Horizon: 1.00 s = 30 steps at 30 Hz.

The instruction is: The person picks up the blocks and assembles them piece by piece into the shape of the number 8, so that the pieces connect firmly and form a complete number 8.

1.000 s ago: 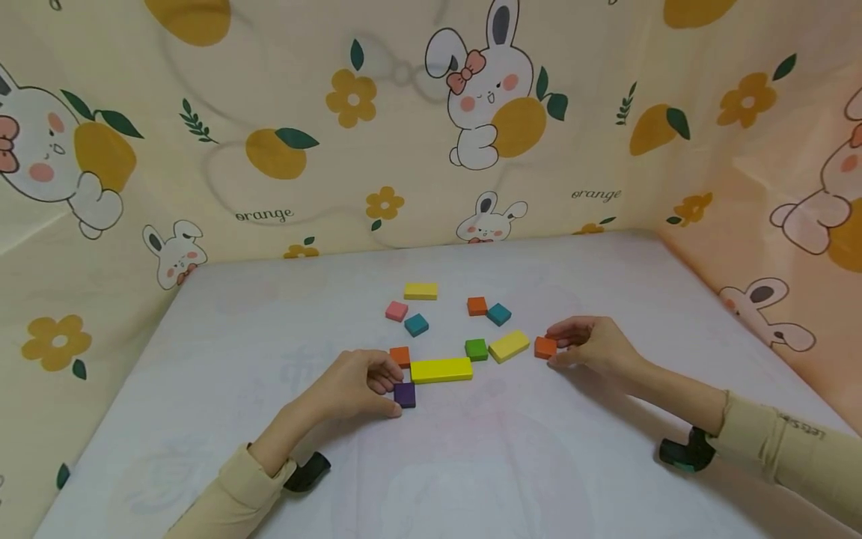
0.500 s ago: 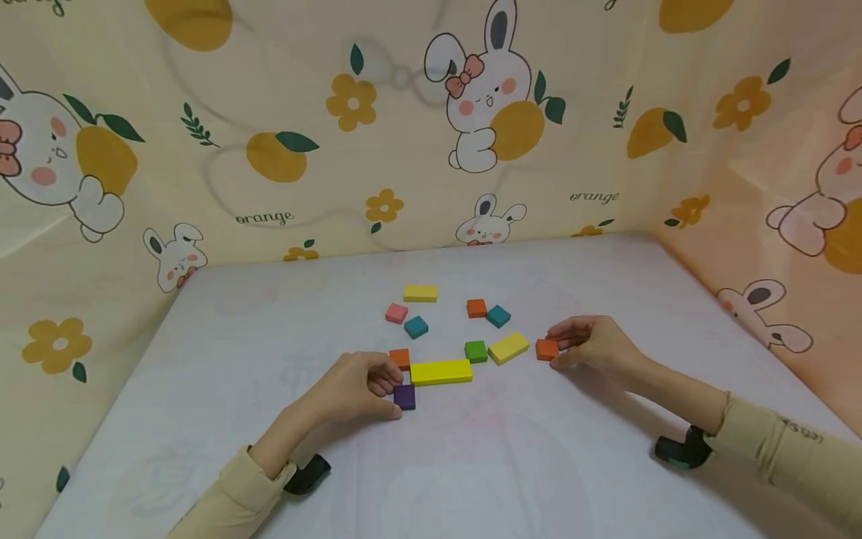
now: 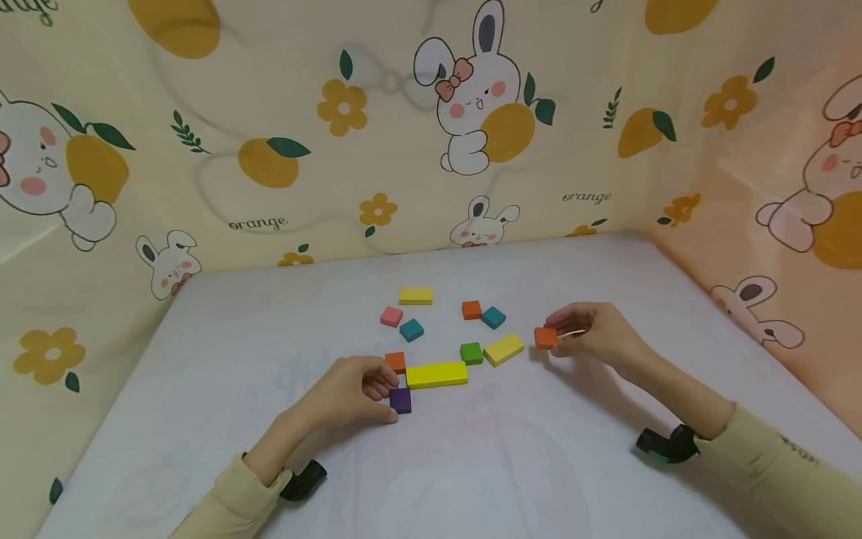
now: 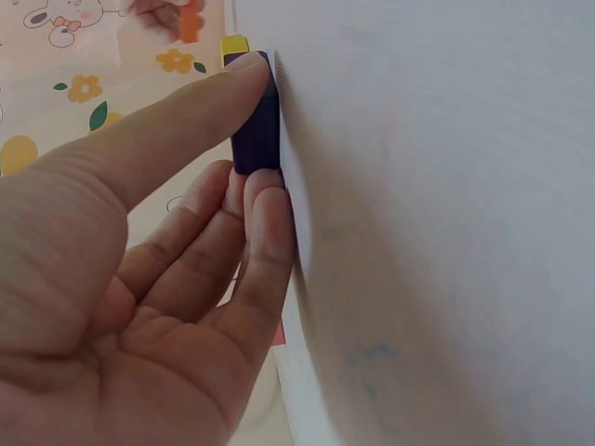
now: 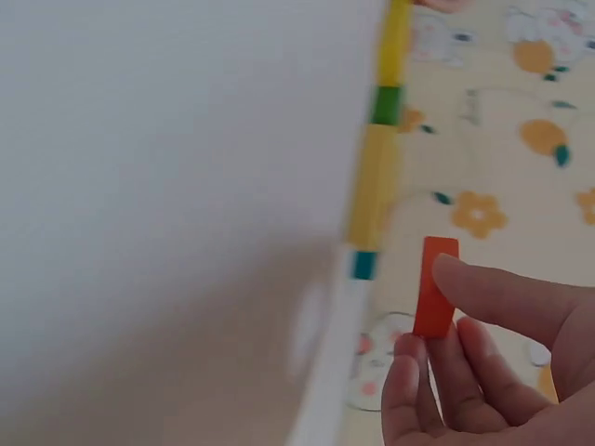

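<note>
My left hand (image 3: 349, 391) pinches a dark purple block (image 3: 400, 400) between thumb and fingertips, and the block stays on the table. The left wrist view shows the thumb on one edge of the purple block (image 4: 255, 125) and fingers at the opposite edge. Touching or close beside it are a long yellow block (image 3: 436, 375) and an orange block (image 3: 395, 362) partly behind my fingers. On the right, my right hand (image 3: 599, 335) holds another orange block (image 3: 545, 338) above the table. Thumb and fingers pinch this orange block (image 5: 435, 288) in the right wrist view.
A green block (image 3: 471, 353) and a pale yellow block (image 3: 503, 349) lie between my hands. Farther back are a yellow block (image 3: 415, 296), a pink block (image 3: 391, 317), two teal blocks (image 3: 411, 330) and an orange block (image 3: 471, 310). A patterned cloth wall (image 3: 404, 165) borders the white table (image 3: 471, 479).
My right hand has lifted the orange block off the table. The left hand keeps its pinch on the purple block. The head view has shifted slightly.
</note>
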{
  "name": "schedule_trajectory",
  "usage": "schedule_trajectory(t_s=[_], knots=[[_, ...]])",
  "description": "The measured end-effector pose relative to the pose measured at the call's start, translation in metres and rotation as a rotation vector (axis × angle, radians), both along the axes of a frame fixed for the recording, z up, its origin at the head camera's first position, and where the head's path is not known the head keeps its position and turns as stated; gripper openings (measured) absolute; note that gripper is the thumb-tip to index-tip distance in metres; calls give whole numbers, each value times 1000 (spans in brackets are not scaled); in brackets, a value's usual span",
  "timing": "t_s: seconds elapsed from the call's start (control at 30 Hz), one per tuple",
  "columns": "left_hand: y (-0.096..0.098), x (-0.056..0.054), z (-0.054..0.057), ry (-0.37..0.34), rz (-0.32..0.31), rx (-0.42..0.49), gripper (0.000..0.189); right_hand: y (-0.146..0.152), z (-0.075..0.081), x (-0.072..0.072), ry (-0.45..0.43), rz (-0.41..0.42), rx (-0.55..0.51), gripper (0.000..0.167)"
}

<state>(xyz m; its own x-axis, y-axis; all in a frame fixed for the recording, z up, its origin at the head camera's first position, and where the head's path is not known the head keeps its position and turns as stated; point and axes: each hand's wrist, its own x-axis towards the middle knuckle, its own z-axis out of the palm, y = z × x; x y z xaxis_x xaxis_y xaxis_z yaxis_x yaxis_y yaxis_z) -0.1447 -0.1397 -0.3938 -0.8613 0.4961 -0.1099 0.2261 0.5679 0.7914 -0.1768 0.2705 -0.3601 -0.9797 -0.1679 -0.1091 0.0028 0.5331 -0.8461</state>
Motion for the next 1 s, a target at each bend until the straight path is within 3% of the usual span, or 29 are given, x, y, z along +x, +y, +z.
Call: schedule_trajectory(t_s=[0.3, 0.6, 1.0], knots=[[3, -1, 0, -8, 5, 0, 39, -33, 14, 11, 6, 17, -132, 44], [2, 1, 0, -8, 29, -20, 39, -69, -4, 30, -36, 96, -144, 39], [-1, -1, -3, 7, 1, 3, 40, -85, -10, 34, -74, 173, -93, 38]])
